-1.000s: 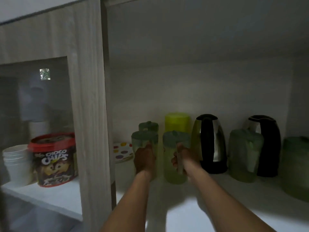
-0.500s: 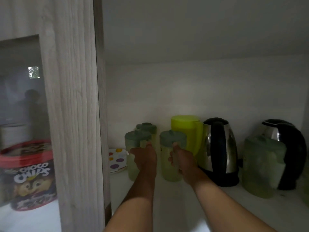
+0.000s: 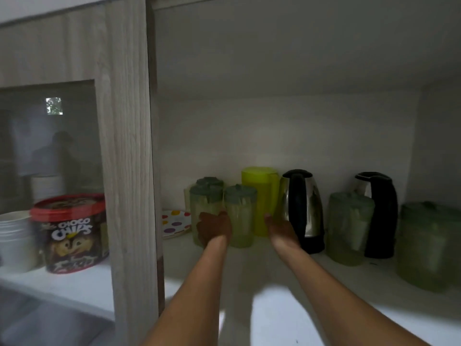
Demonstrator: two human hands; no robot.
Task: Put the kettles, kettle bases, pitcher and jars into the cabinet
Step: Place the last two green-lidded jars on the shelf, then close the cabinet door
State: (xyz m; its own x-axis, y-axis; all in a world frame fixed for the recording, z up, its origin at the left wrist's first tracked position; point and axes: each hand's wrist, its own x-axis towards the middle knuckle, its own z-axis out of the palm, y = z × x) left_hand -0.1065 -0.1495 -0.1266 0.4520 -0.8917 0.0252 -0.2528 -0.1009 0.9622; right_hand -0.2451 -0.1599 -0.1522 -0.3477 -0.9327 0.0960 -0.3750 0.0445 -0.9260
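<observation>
Inside the cabinet, three clear jars with grey-green lids stand together: a left jar, one behind it and a middle jar. My left hand is wrapped around the left jar's lower part. My right hand is just right of the middle jar, fingers loose, in front of the yellow pitcher. A steel and black kettle stands next to the pitcher. Farther right are another jar, a second kettle and a large jar.
A polka-dot plate lies left of the jars. A wooden door frame with a glass pane stands at the left; behind the pane are a Choco Chips tub and stacked white cups. The white shelf extends toward me.
Both hands pushed their jars deeper onto the shelf beside the pitcher. My right hand has since come off the middle jar and shifted right; my left hand is still on the left jar.
</observation>
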